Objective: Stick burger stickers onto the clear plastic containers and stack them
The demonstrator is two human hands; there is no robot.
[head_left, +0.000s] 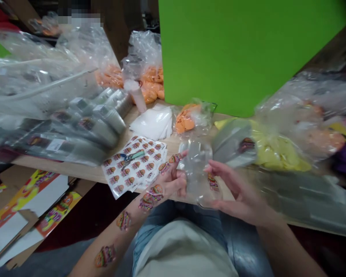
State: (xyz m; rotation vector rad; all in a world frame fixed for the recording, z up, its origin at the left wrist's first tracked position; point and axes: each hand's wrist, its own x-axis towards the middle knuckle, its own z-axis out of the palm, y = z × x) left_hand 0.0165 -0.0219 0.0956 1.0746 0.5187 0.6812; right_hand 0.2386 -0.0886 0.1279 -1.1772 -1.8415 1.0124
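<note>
Both hands hold a clear plastic container (196,169) above the table's near edge. My left hand (168,181) grips its left side with fingers curled; colourful stickers cover that hand and forearm. My right hand (236,188) holds the right side, fingers partly stretched along the plastic, and a sticker (212,181) shows on the container near them. Just left of the hands lie sticker sheets (134,163) printed with rows of burger pictures, and small scissors (132,157) rest on them.
Clear bags of orange pieces (151,82) and a small one (187,119) sit behind. White sheets (155,122), stacked clear containers (103,119), a yellow-filled bag (273,152) and a green board (236,54) crowd the wooden table (75,171). Printed cardboard boxes (31,204) lie on the floor, left.
</note>
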